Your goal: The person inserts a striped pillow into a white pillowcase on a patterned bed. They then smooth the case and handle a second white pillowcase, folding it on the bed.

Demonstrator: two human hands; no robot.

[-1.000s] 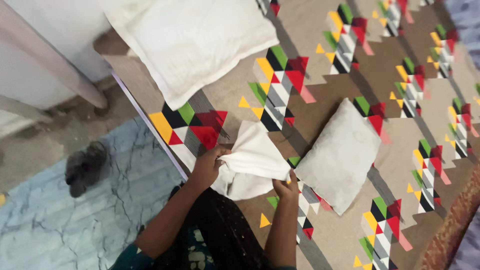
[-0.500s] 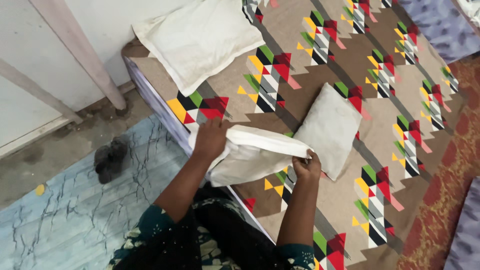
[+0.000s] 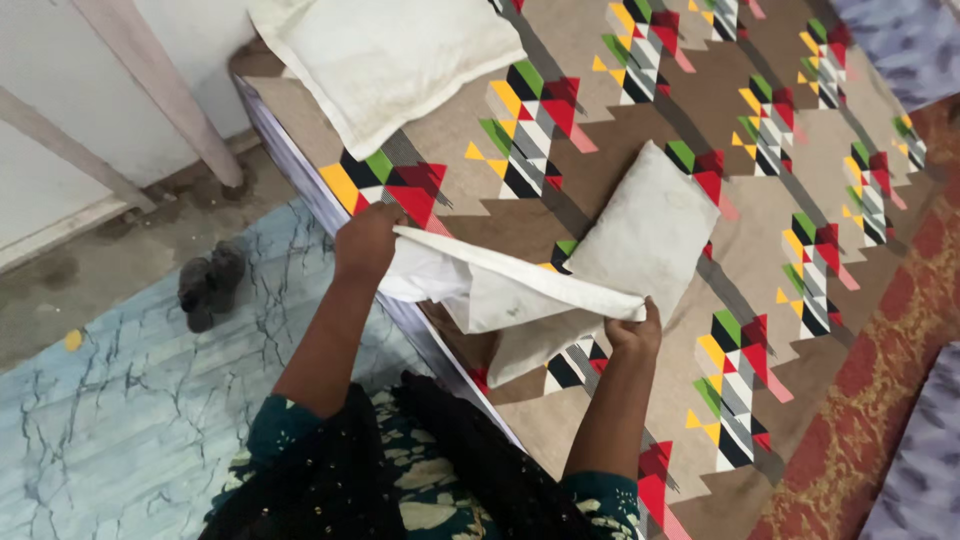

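The left hand [image 3: 366, 243] and right hand [image 3: 634, 331] each pinch 1 end of a white pillowcase [image 3: 500, 295], holding it stretched and raised above the near edge of the patterned bed sheet [image 3: 600, 200]. A small grey-white pillow [image 3: 645, 235] lies just beyond it; a larger white pillow [image 3: 390, 55] rests near the bed's far corner.

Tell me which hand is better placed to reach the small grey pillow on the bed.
Right, probably. The right hand grips the white pillowcase at its end beside the small grey pillow; the left hand holds the far end at the bed's edge.
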